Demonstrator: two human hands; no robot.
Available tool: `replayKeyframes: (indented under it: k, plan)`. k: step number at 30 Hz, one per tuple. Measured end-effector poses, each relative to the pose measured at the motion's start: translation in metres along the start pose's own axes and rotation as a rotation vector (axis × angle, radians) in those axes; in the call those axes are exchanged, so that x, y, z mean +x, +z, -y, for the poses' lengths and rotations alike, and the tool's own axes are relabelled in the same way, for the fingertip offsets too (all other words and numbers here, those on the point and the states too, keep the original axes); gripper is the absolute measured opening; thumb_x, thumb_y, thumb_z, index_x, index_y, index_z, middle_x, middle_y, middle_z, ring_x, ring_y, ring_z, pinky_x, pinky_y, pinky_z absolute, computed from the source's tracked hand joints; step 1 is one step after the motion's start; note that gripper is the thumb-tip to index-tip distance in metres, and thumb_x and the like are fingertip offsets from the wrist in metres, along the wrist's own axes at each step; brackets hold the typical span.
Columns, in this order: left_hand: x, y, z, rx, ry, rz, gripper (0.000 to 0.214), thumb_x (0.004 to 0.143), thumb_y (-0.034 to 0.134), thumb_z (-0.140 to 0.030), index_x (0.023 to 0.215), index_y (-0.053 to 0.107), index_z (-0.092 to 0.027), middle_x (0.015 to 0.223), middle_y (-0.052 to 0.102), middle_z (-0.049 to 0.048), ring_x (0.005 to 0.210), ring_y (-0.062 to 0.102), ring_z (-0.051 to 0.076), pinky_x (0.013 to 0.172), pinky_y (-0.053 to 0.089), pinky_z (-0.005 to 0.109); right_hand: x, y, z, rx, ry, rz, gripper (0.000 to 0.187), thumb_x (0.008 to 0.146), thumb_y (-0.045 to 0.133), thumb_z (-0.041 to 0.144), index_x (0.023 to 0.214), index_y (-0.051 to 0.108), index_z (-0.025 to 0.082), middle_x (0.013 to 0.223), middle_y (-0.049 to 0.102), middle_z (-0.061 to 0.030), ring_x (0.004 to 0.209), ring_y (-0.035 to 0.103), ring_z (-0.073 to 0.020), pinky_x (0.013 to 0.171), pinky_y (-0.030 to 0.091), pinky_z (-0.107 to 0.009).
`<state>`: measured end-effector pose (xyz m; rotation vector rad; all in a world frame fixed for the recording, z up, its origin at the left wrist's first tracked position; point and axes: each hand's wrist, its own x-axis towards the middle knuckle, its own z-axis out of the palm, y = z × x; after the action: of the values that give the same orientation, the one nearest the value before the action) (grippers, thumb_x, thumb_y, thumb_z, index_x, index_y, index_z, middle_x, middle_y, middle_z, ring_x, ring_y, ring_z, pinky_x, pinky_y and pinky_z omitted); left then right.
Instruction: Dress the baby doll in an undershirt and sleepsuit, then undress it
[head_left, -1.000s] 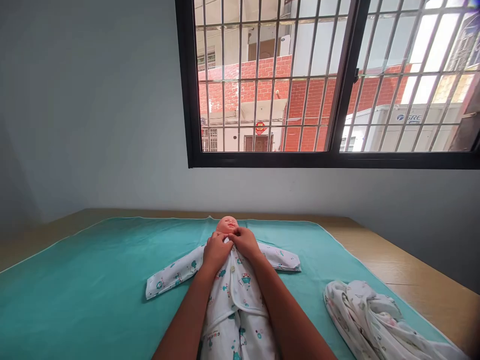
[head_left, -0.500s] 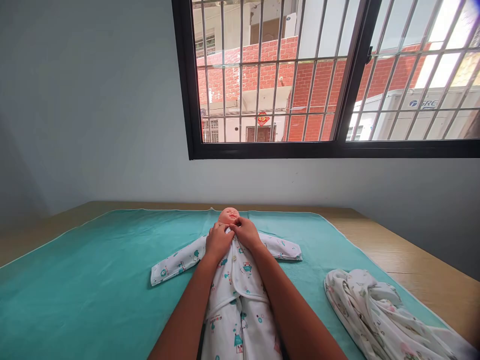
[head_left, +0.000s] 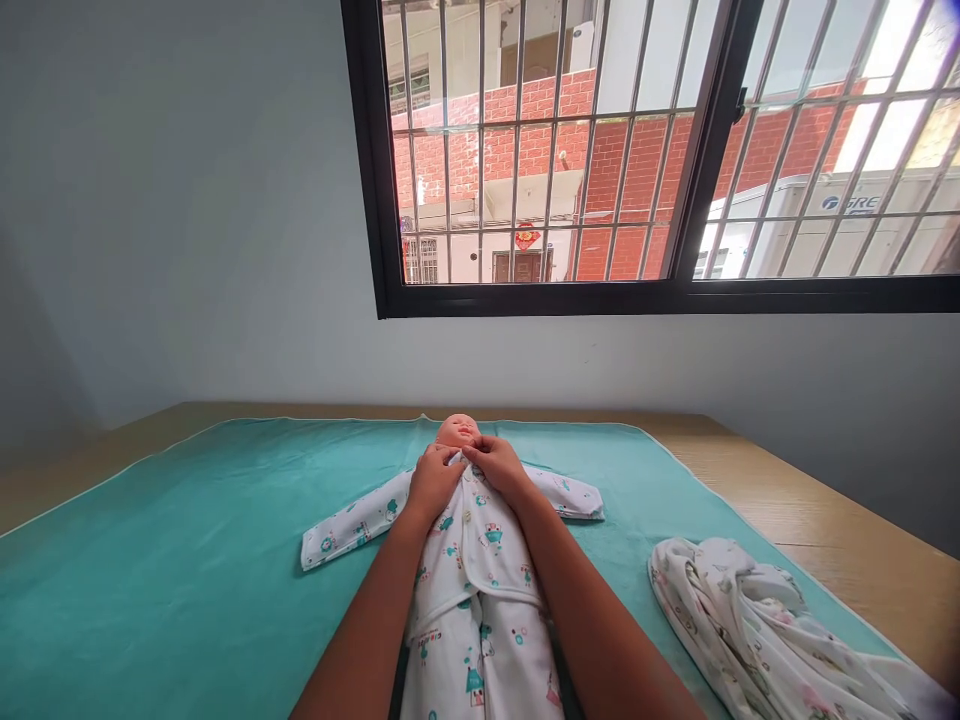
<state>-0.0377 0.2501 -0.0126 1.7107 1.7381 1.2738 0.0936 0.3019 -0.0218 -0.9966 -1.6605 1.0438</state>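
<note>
A baby doll lies on its back, its head toward the wall. It wears a white printed baby jacket with sleeves spread to both sides, and matching trousers. My left hand is closed on the jacket's neckline just below the doll's chin. Beside it my right hand pinches the other side of the same neckline, fingertips close to the left ones. What exactly sits between the fingertips is too small to make out. A button shows on the jacket's front below the hands.
Under the doll a teal cloth covers most of the wooden table. A crumpled white printed cloth lies at the right front. Behind the table stand a grey wall and a barred window.
Both hands stay at the neckline. The right hand has shifted slightly to the right and its fingers have drawn down a little; the doll and cloths have not moved.
</note>
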Motion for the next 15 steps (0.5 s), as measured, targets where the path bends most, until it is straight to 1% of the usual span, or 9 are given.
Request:
replayKeyframes:
  k: [4,7,9,12,14,15]
  plan:
    - [-0.001,-0.002,-0.001,-0.041,0.028,0.01,0.028,0.081,0.056,-0.027,0.1,0.074,-0.019,0.109,0.067,0.0086,0.104,0.059,0.02,0.091,0.043,0.027,-0.001,-0.005,-0.001,0.05,0.0,0.066,0.031,0.07,0.061,0.044,0.078,0.061,0.014,0.067,0.058,0.0018,0.06,0.047,-0.0097,0.058,0.036,-0.02]
    - [-0.001,-0.001,0.0,-0.049,0.026,-0.011,0.028,0.081,0.056,-0.027,0.1,0.074,-0.017,0.109,0.067,0.0091,0.103,0.06,0.02,0.091,0.043,0.027,-0.001,-0.011,0.0,-0.009,-0.06,0.166,0.028,0.073,0.06,0.042,0.077,0.062,0.014,0.071,0.059,0.0015,0.065,0.049,-0.0099,0.062,0.038,-0.02]
    - [-0.001,0.0,0.001,-0.046,0.02,-0.023,0.026,0.082,0.057,-0.026,0.099,0.075,-0.017,0.109,0.067,0.0091,0.101,0.06,0.02,0.091,0.044,0.028,0.0,-0.012,0.0,-0.056,-0.095,0.185,0.027,0.074,0.06,0.041,0.076,0.062,0.014,0.072,0.059,0.0016,0.066,0.049,-0.0101,0.064,0.038,-0.021]
    - [-0.001,0.0,0.002,-0.034,0.018,-0.037,0.025,0.083,0.055,-0.026,0.097,0.075,-0.018,0.108,0.067,0.0088,0.099,0.06,0.02,0.09,0.044,0.029,0.002,-0.007,0.003,-0.095,-0.072,0.119,0.024,0.073,0.06,0.038,0.075,0.061,0.014,0.07,0.058,0.0016,0.065,0.05,-0.0105,0.063,0.039,-0.022]
    - [-0.001,0.0,0.003,-0.025,0.023,-0.045,0.025,0.084,0.054,-0.026,0.096,0.074,-0.018,0.107,0.067,0.0086,0.098,0.06,0.019,0.089,0.044,0.029,0.001,-0.002,0.014,-0.104,-0.034,0.046,0.024,0.074,0.059,0.037,0.076,0.061,0.013,0.071,0.06,-0.0001,0.068,0.053,-0.0118,0.064,0.041,-0.023]
    - [-0.001,-0.001,0.003,-0.021,0.027,-0.046,0.025,0.084,0.053,-0.026,0.096,0.074,-0.018,0.106,0.067,0.0084,0.098,0.061,0.019,0.089,0.044,0.028,0.0,-0.001,0.025,-0.096,-0.025,0.009,0.024,0.075,0.059,0.037,0.078,0.061,0.013,0.074,0.062,-0.0016,0.07,0.055,-0.0129,0.067,0.044,-0.025]
